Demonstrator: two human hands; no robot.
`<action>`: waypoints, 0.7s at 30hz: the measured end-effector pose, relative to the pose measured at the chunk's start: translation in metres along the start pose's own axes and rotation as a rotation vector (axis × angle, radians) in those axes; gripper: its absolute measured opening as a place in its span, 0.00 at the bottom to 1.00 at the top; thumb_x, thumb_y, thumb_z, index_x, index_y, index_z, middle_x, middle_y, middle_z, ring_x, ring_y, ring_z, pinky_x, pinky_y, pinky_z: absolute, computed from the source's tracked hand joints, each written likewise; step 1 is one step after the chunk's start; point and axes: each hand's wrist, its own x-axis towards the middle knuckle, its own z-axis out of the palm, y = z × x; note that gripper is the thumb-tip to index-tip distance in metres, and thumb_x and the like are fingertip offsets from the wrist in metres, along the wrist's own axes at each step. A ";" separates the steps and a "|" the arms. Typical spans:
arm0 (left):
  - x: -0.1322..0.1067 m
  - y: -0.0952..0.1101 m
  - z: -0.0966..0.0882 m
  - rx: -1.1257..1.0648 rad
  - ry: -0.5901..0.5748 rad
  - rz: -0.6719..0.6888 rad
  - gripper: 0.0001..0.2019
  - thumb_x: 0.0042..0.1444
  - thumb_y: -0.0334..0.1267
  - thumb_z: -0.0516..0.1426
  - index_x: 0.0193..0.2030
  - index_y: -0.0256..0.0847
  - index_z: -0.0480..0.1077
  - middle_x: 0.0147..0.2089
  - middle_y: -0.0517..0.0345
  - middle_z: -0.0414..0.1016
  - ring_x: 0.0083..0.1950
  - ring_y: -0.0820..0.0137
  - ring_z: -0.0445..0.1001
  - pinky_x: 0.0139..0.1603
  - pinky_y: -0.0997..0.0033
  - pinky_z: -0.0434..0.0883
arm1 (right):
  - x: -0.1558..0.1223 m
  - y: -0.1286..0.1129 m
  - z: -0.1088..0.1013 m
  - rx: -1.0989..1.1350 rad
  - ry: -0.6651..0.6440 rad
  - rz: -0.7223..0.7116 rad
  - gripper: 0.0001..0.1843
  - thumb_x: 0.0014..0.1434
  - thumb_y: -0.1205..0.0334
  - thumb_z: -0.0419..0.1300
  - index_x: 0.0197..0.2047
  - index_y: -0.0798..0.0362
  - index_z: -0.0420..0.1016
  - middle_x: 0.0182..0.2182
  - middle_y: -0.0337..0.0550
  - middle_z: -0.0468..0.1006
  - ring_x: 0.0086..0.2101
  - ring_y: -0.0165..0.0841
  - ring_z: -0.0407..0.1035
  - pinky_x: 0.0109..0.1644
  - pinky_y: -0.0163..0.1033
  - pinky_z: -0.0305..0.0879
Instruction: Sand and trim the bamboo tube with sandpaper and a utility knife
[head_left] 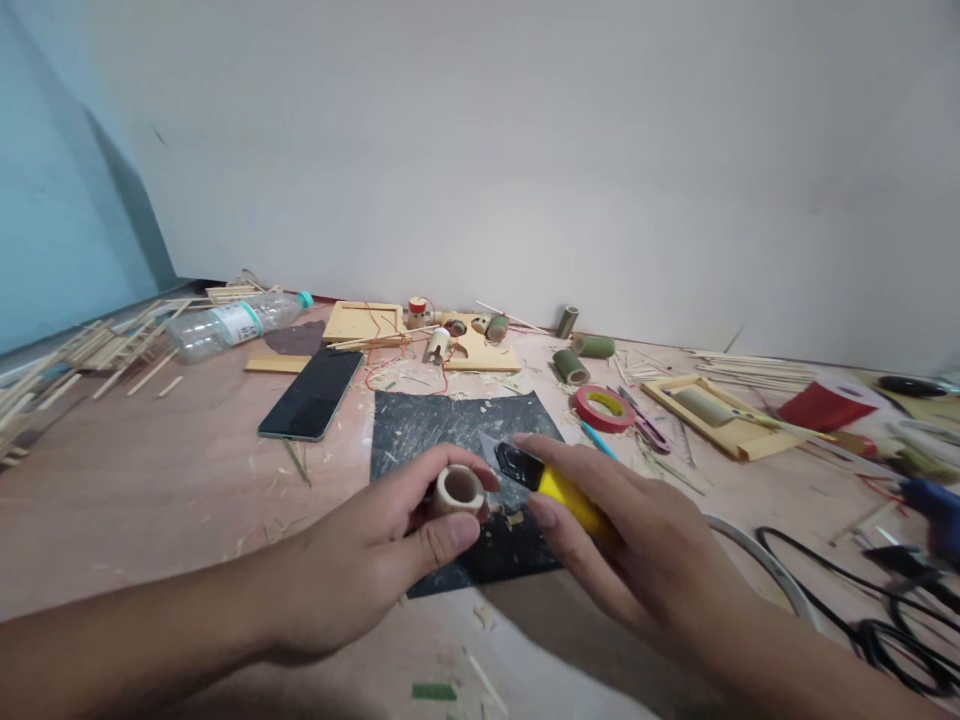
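Note:
My left hand (390, 545) is closed around a short bamboo tube (459, 490), its hollow end tilted up toward me. My right hand (622, 530) grips a yellow and black utility knife (574, 500), with the blade out and pointing up and left. Blade and tube are apart, a small gap between them. Both hands are above a worn black cutting mat (450, 420) that has pale shavings on it.
Behind the mat lie a phone (313, 395), a plastic bottle (232, 322) and wooden frames (365, 322). To the right are red tape (603, 410), green bamboo pieces (571, 367), another frame (720, 415) and black cable (817, 570). Thin sticks (82, 355) are piled at left.

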 end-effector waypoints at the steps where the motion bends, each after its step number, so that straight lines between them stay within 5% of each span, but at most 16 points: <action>1: 0.000 0.000 0.001 -0.057 -0.011 -0.027 0.13 0.73 0.50 0.53 0.57 0.48 0.65 0.45 0.61 0.70 0.46 0.67 0.69 0.51 0.66 0.66 | 0.000 0.001 0.000 -0.004 -0.016 -0.013 0.17 0.73 0.60 0.51 0.62 0.53 0.68 0.41 0.47 0.84 0.34 0.35 0.80 0.34 0.36 0.75; 9: 0.004 -0.011 0.006 -0.243 -0.039 -0.121 0.19 0.65 0.51 0.62 0.52 0.43 0.63 0.35 0.65 0.66 0.32 0.74 0.67 0.34 0.73 0.68 | -0.003 0.002 0.003 0.014 -0.199 -0.072 0.22 0.76 0.56 0.49 0.68 0.49 0.66 0.33 0.41 0.78 0.26 0.30 0.74 0.28 0.33 0.66; 13: 0.007 -0.017 0.007 -0.324 -0.034 -0.138 0.25 0.58 0.51 0.68 0.52 0.43 0.62 0.36 0.65 0.69 0.32 0.74 0.70 0.33 0.73 0.69 | -0.006 0.001 0.003 0.043 -0.237 -0.072 0.22 0.76 0.56 0.49 0.69 0.47 0.65 0.33 0.39 0.78 0.26 0.30 0.74 0.29 0.33 0.65; 21: 0.005 -0.013 0.016 -0.216 0.080 -0.125 0.24 0.61 0.57 0.64 0.50 0.42 0.63 0.33 0.65 0.69 0.31 0.73 0.70 0.34 0.72 0.67 | -0.011 -0.003 0.003 -0.017 -0.279 -0.104 0.26 0.76 0.55 0.50 0.74 0.42 0.55 0.31 0.35 0.76 0.25 0.29 0.72 0.27 0.34 0.62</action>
